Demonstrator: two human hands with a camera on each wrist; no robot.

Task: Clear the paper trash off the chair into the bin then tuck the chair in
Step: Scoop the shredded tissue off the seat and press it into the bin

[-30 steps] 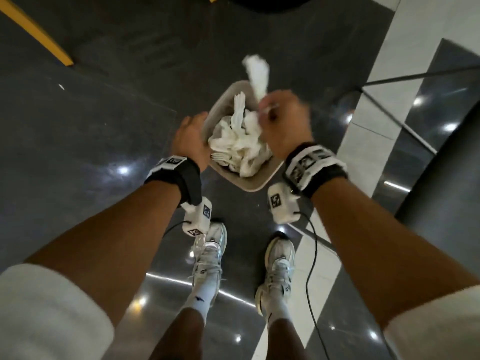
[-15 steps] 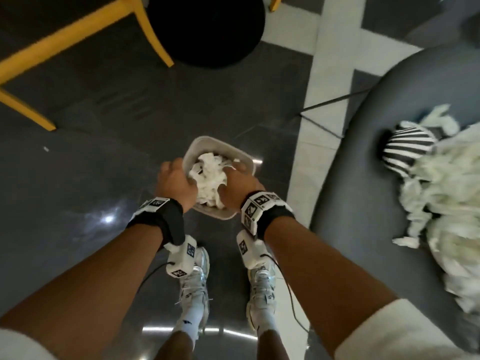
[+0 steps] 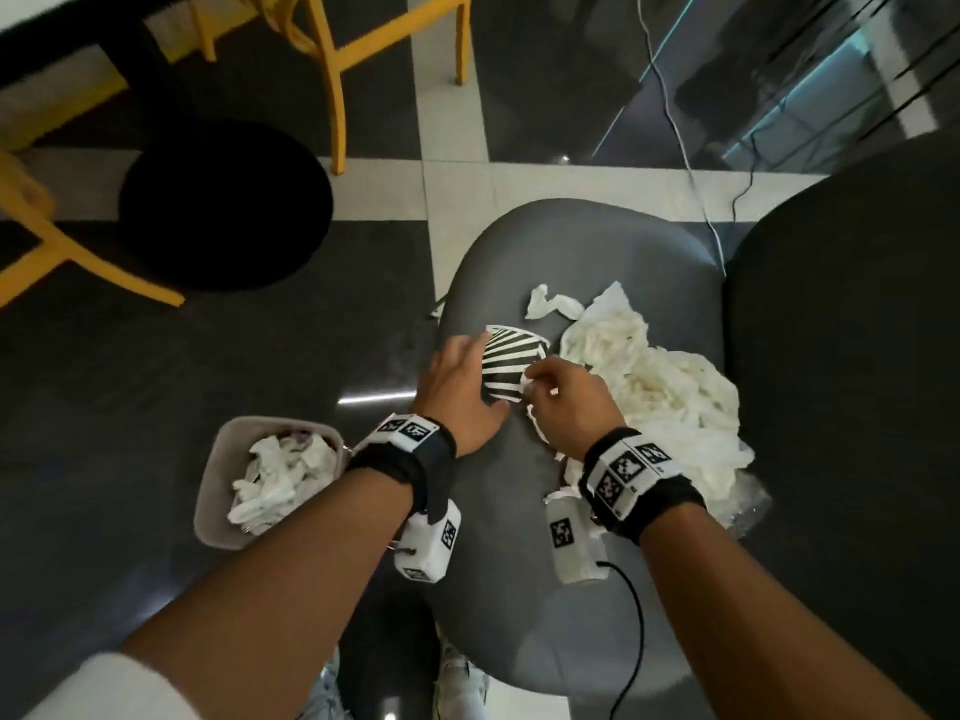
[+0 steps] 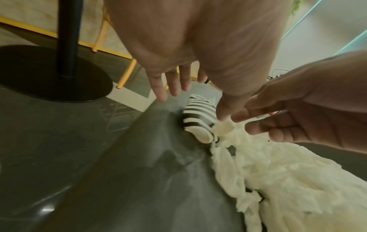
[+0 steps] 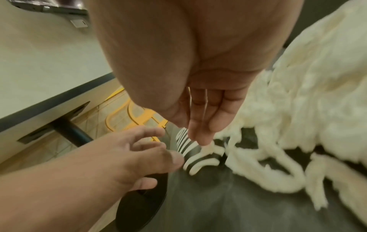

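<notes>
Btwn both hands, on chair seat, lies striped cup. L hand spread round it; R hand fingers straight, tips touching tissue pile on its R. Bin left of L wrist.

Tally, standing alongside: 1 grey chair; 1 darker seat to its right; 1 bin; 1 striped paper cup; 1 tissue heap on the chair (sheets too tangled to count singly), plus 1 loose scrap beside it; 1 tissue wad in the bin. Hands: 2, left hand and right hand. 1 black round pedestal base. Yellow chairs: at least 2.
</notes>
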